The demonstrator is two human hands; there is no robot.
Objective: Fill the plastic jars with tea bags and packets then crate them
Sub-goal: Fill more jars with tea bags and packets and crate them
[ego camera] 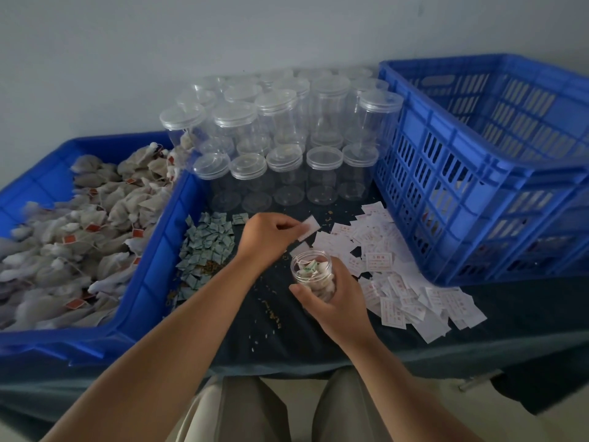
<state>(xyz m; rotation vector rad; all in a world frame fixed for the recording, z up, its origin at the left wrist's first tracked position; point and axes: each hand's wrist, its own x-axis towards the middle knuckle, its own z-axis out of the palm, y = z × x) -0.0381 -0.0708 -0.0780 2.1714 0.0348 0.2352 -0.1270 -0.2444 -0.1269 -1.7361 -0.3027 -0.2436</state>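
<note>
- Lower body of open jar (310,271) hidden under right hand (333,303), fingers wrapped round it. Near centre of worktop (255,314); resting or lifted, cannot tell.
- Long axis roughly upright, mouth up, lidless; tea bags (320,280) inside, print unreadable.
- Left hand (267,237) pinching white packet (308,228) just far of the mouth, not touching it.
- Blue bin (149,250) at left cut off by frame edge; blue crate (446,173) at right likewise, contents behind slats unclear.

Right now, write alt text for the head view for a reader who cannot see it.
A person's right hand grips an open, partly filled jar while the left hand pinches a white packet near its mouth. Empty lidded jars stand behind.
</note>
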